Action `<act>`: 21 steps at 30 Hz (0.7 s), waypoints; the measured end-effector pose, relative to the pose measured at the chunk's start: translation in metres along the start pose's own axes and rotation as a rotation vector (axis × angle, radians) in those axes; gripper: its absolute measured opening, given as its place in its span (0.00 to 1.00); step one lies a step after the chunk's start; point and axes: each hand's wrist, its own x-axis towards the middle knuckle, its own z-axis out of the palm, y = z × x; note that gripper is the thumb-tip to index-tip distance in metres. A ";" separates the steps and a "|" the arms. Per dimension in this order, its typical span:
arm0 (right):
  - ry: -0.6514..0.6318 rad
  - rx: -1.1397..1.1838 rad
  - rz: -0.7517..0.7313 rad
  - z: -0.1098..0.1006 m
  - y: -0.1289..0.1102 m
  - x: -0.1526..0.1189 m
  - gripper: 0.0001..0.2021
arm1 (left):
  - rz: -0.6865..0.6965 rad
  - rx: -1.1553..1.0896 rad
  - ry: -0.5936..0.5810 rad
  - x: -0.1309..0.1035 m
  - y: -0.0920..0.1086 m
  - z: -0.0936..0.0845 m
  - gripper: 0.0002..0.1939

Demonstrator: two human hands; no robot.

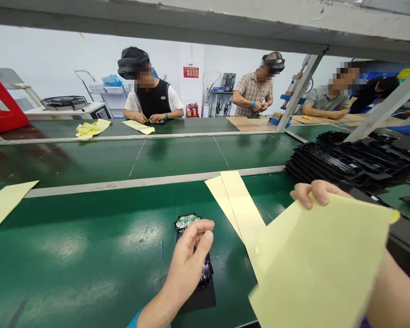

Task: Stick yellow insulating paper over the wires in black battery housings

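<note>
Paper sheet (323, 259) fast in curled right hand (317, 192); left hand (193, 250) loosely cupped, empty, over black device (208, 272).

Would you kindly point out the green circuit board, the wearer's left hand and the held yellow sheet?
Green circuit board (187, 221): head view, its green face.
Left hand (188, 254): head view, its middle.
Held yellow sheet (323, 259): head view, middle of its face.

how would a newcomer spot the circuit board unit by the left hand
Find the near green work surface, then the person's left hand over it. Partly hidden behind that hand is a long black unit. Unlike the plain yellow sheets to its right, it carries a green circuit board at its far end.
</note>
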 end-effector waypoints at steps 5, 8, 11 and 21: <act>-0.148 0.073 -0.120 0.075 0.015 -0.012 0.28 | -0.007 -0.230 -0.393 0.006 0.016 0.025 0.32; -0.197 0.125 -0.123 0.099 0.017 -0.010 0.21 | -0.242 -0.429 -0.429 0.005 0.010 0.035 0.32; -0.160 0.096 -0.030 0.095 0.015 -0.005 0.16 | -0.333 -0.392 -0.217 0.005 -0.003 0.036 0.27; -0.184 -0.069 0.157 0.083 0.029 -0.040 0.16 | -0.029 0.127 -0.146 0.002 -0.010 0.023 0.21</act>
